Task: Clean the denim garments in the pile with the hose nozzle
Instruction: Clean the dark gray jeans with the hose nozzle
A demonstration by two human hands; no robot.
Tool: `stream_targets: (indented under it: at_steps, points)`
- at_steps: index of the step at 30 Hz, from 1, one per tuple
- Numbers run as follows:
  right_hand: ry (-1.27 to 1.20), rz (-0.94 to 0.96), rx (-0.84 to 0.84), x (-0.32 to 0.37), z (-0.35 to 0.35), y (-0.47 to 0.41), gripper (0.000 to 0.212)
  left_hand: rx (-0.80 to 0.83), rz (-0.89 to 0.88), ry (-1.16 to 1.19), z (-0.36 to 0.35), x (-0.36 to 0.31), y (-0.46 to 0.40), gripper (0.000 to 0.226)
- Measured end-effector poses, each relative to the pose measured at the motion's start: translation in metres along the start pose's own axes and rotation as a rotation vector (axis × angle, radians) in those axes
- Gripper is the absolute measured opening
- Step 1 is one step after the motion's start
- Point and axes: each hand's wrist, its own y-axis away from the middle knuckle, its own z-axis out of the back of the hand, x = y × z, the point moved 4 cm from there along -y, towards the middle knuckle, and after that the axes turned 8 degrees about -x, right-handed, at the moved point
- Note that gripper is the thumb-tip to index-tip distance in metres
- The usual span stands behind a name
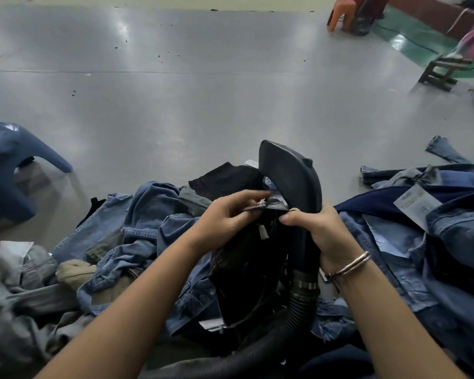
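Dark garment [246,258] pinched at nozzle [290,176] mouth.
Soft, limp cloth; left hand [225,220] fingers pinching hem, right hand [323,231] fingers wrapped round rigid nozzle neck.

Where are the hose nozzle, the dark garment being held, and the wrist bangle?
hose nozzle [290,176]: head view, on its broad black head.
dark garment [246,269]: head view, on the hanging black fabric.
bangle [350,265]: head view, on the metal band at the right wrist.
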Motion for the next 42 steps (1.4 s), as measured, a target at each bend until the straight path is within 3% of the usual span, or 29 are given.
stream_targets:
  at_steps: [2, 4, 8, 11, 14, 24, 33, 36, 38, 40, 42]
  points:
    - [-0.002, -0.054, -0.009, 0.001, 0.005, -0.001, 0.016, 0.011, 0.04, -0.058, 0.001, -0.001, -0.004, 0.017]
    - [-0.03, -0.091, -0.043, 0.003, 0.011, -0.003, 0.011, 0.084, 0.197, 0.006, 0.006, 0.001, -0.005, 0.023]
    - [-0.035, -0.073, -0.161, 0.001, 0.021, -0.01, 0.013, 0.219, 0.547, 0.325, 0.011, 0.006, 0.006, 0.015]
    - [0.043, -0.055, -0.193, -0.003, 0.019, -0.011, 0.011, 0.128, 0.657, 0.589, 0.008, 0.013, 0.008, 0.016]
    - [0.03, -0.025, -0.243, 0.001, 0.022, -0.01, 0.027, -0.046, 0.638, 0.764, 0.022, 0.02, 0.004, 0.021]
    - [0.069, 0.077, -0.079, 0.014, 0.02, 0.012, 0.019, -0.208, 0.541, 1.042, 0.046, 0.019, -0.001, 0.028]
    - [0.168, 0.113, -0.19, -0.007, -0.014, 0.007, 0.021, -0.127, 0.414, 1.225, 0.024, -0.004, -0.001, 0.041]
    - [0.076, 0.094, -0.2, -0.002, -0.011, 0.005, 0.018, -0.089, 0.389, 1.196, 0.026, -0.004, -0.001, 0.035]
    - [-0.013, 0.059, -0.138, 0.003, -0.008, 0.005, 0.018, -0.169, 0.423, 1.126, 0.035, 0.006, -0.004, 0.027]
    - [-0.09, 0.01, -0.051, 0.007, -0.004, 0.006, 0.02, -0.262, 0.501, 0.931, 0.049, 0.019, -0.005, 0.023]
    - [-0.128, -0.03, 0.018, 0.01, 0.0, 0.007, 0.016, -0.336, 0.548, 0.553, 0.063, 0.033, -0.005, 0.022]
